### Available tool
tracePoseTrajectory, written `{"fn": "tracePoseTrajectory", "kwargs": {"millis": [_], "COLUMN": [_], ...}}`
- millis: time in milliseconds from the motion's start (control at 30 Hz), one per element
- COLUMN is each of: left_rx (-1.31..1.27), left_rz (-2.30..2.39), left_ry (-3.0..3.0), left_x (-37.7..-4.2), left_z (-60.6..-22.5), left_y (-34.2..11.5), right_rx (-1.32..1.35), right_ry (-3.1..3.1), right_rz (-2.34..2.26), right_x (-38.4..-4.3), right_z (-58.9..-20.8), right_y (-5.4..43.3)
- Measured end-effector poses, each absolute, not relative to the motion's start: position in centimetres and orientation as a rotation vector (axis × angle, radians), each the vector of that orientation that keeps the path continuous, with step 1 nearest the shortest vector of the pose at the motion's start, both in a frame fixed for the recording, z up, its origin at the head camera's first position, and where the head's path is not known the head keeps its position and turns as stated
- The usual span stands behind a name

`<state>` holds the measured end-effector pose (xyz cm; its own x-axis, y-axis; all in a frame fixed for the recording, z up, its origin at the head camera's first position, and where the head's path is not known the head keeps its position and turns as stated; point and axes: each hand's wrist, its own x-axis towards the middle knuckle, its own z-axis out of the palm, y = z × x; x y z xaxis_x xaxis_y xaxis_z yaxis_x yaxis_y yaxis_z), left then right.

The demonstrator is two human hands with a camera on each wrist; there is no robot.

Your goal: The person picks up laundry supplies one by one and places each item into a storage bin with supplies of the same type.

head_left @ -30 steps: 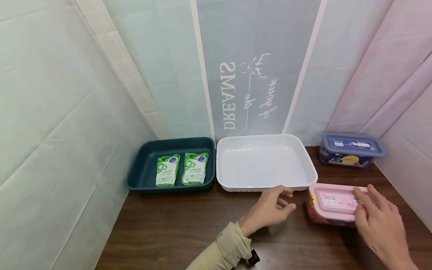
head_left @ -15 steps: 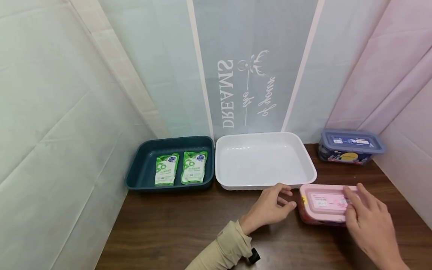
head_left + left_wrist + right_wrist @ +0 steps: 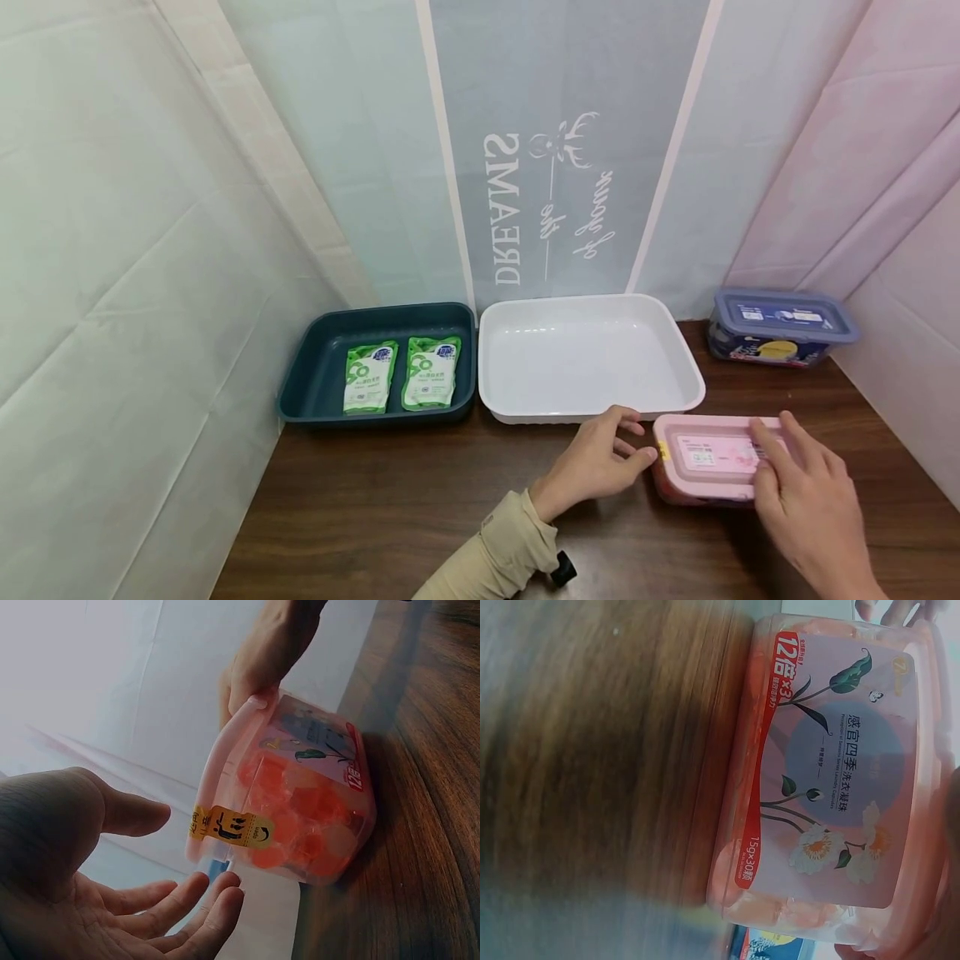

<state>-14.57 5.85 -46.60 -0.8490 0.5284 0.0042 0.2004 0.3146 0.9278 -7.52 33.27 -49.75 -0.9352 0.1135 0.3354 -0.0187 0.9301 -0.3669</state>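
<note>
A pink-lidded tub of laundry capsules (image 3: pixel 705 462) stands at the table's right, its clear walls showing reddish capsules in the left wrist view. My right hand (image 3: pixel 813 504) grips its right end, fingers on the lid and far edge. The flowered label (image 3: pixel 840 772) faces the right wrist camera. My left hand (image 3: pixel 592 462) is by the tub's left end, fingers loosely bent and holding nothing. In the left wrist view its fingertips lie close to the yellow seal (image 3: pixel 234 827); whether they touch the tub I cannot tell.
A white tray (image 3: pixel 585 412) lies behind my hands. Left of it, a dark teal tray (image 3: pixel 311 400) holds two green-and-white pouches (image 3: pixel 370 377). A blue-lidded tub (image 3: pixel 783 329) stands at the back right. Fabric walls enclose the wooden table (image 3: pixel 375 517).
My right hand has brought the pink-lidded tub leftward and slightly nearer, up to my left hand. The left hand has barely moved.
</note>
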Motion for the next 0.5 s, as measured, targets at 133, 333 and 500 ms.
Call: {"fn": "tracePoseTrajectory", "kwargs": {"millis": [133,333,500], "left_rx": [0.655,0.660,0.692], "left_rz": [1.543,1.508,1.452], "left_ry": [2.299,2.306,2.334], "left_x": [-14.5,-14.5,-14.5], "left_z": [-46.5,-46.4,-46.3], "left_y": [5.8,5.7,5.5], "right_rx": [-0.069,-0.060,-0.033], "right_ry": [-2.748,-2.739,-2.713], "right_rz": [0.525,0.518,0.515], "right_x": [-7.6,-7.5,-7.4], "right_z": [-49.6,-49.8,-50.0], "right_y": [32.8,32.2,31.6]}}
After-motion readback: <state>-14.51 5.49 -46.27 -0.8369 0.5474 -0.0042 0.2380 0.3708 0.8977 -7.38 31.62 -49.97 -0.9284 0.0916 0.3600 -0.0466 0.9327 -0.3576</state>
